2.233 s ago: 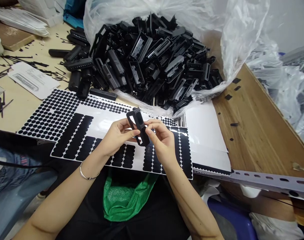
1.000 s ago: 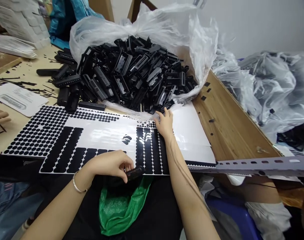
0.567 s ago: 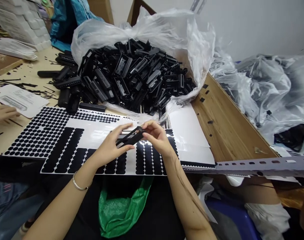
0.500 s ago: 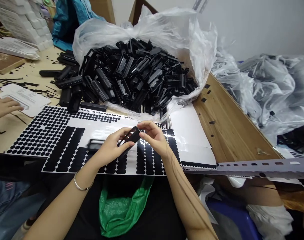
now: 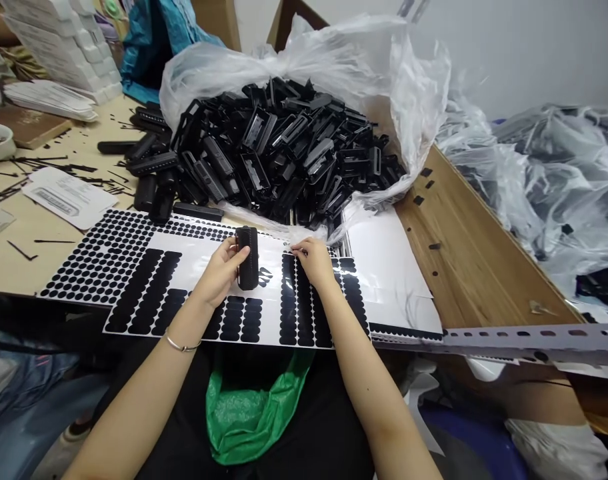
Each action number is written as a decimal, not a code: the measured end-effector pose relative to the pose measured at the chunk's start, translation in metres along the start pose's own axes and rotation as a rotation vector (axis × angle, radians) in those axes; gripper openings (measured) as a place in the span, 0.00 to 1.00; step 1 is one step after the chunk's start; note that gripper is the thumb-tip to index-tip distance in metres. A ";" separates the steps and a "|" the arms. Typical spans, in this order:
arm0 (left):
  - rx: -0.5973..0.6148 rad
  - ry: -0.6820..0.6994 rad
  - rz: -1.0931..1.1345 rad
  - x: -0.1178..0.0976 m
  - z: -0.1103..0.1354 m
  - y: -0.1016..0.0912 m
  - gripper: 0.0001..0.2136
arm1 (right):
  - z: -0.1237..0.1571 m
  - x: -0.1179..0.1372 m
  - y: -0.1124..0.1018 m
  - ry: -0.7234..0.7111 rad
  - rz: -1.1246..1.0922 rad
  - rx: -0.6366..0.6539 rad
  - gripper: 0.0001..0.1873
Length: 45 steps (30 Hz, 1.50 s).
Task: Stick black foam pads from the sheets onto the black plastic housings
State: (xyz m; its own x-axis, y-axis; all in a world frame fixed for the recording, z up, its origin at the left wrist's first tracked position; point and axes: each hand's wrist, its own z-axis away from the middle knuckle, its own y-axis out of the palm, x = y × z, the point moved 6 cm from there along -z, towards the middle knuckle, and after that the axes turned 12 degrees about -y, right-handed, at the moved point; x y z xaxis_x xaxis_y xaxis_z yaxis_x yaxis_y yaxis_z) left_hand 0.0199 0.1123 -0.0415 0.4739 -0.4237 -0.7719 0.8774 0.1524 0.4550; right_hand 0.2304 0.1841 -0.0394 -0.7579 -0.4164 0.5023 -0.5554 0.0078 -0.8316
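Note:
My left hand [image 5: 223, 270] grips a black rectangular plastic housing [image 5: 248, 259], held upright above the sheet. Under both hands lies a white sheet of black oval stickers [image 5: 139, 293], with rows partly used up in its middle. My right hand [image 5: 314, 260] is pinched closed at the top of a sticker column, fingertips at the sheet. Whether a sticker is between those fingertips is too small to make out. Behind the hands, a heap of similar black housings [image 5: 279, 147] spills from a clear plastic bag [image 5: 354, 53].
A wooden board [image 5: 474, 253] slopes at the right beside plastic-wrapped bundles [image 5: 559, 173]. Printed cards [image 5: 69, 197] and thin black strips lie at the left. White boxes [image 5: 69, 47] are stacked behind them. Below the table edge, a green bag [image 5: 249, 420] hangs open.
My hands have parted. The left hand has turned the housing upright; the right hand has let go of it and moved to the sticker sheet. Another person's hand at the left has left view.

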 end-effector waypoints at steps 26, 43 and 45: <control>0.185 -0.053 -0.050 0.010 0.010 0.017 0.19 | 0.034 0.063 -0.023 -0.048 -0.763 0.131 0.10; 0.135 -0.025 -0.095 0.001 0.016 0.015 0.20 | 0.047 0.095 -0.023 -0.116 -0.811 0.007 0.09; 0.137 -0.029 -0.092 -0.001 0.016 0.015 0.20 | 0.047 0.097 -0.024 -0.125 -0.820 0.021 0.09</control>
State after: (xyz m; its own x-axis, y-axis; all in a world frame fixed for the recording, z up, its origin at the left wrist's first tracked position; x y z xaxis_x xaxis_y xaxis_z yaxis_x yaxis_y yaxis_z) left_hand 0.0313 0.1003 -0.0273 0.3882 -0.4557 -0.8010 0.8974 -0.0108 0.4410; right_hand 0.1865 0.1009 0.0183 -0.0711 -0.3801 0.9222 -0.9075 -0.3590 -0.2179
